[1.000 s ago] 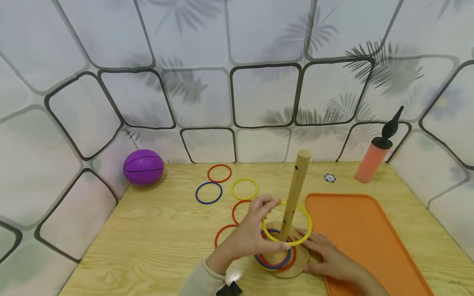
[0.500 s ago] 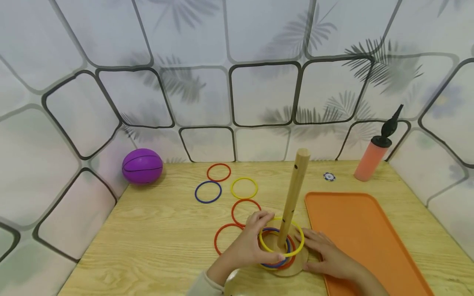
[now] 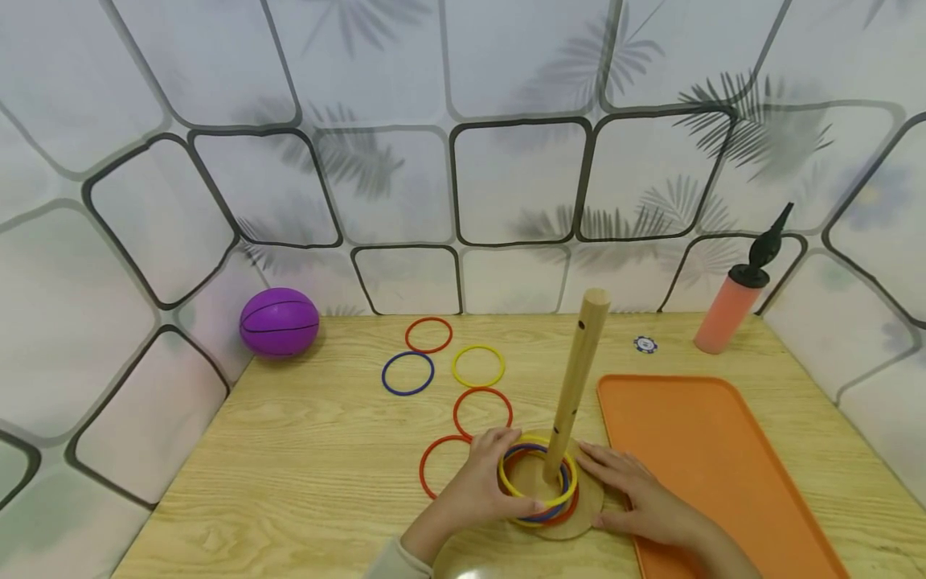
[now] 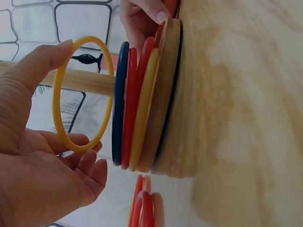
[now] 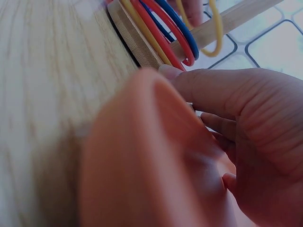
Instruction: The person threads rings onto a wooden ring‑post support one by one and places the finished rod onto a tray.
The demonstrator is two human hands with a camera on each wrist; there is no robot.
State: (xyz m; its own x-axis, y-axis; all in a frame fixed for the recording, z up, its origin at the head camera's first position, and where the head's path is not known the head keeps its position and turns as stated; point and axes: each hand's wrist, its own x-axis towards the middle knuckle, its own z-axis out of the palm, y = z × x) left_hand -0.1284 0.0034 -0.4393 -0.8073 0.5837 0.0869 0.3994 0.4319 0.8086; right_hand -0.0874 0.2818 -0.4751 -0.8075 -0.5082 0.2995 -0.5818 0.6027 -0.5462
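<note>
Post (image 3: 579, 362) of pale wood rises from a round base (image 3: 579, 521). My left hand (image 3: 481, 486) pinches a yellow ring (image 4: 56, 106) around the post, thumb on one side and fingertips opposite, spread about as wide as the ring. Close below it, a blue ring (image 4: 118, 109), a red ring (image 4: 129, 109) and a second yellow ring (image 4: 143, 109) circle the post's foot. Right of the post, my right hand (image 3: 647, 498), fingers nearly straight and gripping nothing, touches the base's edge, partly over an orange tray (image 3: 694, 450). Left of the post, loose rings (image 3: 482, 389) lie on the counter (image 3: 304, 466).
</note>
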